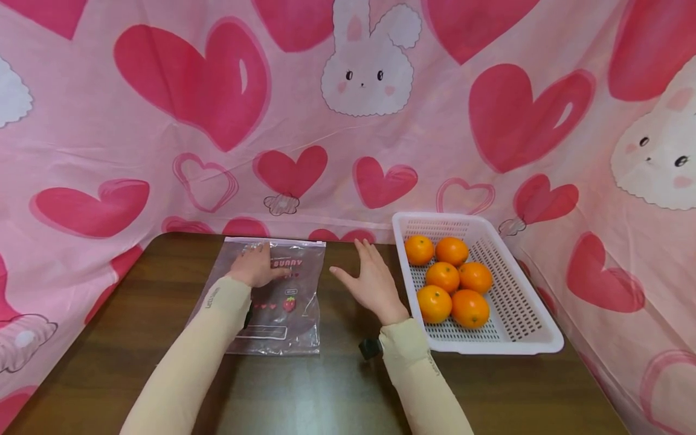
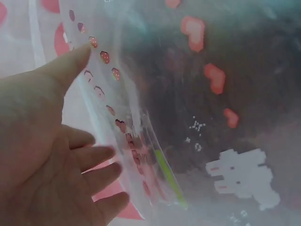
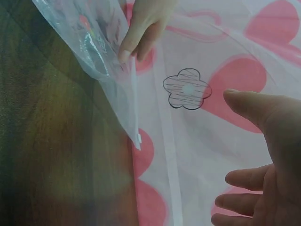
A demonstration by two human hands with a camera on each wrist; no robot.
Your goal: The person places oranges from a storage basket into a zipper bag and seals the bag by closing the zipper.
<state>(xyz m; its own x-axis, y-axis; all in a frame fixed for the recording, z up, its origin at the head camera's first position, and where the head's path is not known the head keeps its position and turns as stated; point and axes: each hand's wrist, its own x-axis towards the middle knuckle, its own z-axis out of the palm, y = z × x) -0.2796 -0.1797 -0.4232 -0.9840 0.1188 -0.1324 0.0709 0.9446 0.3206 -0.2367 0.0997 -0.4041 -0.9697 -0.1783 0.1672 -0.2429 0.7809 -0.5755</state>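
Observation:
A clear zip bag printed with pink lettering, hearts and a strawberry lies flat, its zip edge toward the back. My left hand lies over its upper part, fingers extended and the thumb pointing right; the left wrist view shows the fingers loosely spread at the printed zip edge. My right hand hovers between the bag and a white basket, fingers stretched out and thumb apart, with nothing in it. In the right wrist view, a small slider sits at the end of the bag's zip edge.
The white perforated basket stands on the right, with several oranges grouped in its left half. Under everything is a dark brown wooden table. A pink curtain with hearts and rabbits hangs behind and at both sides.

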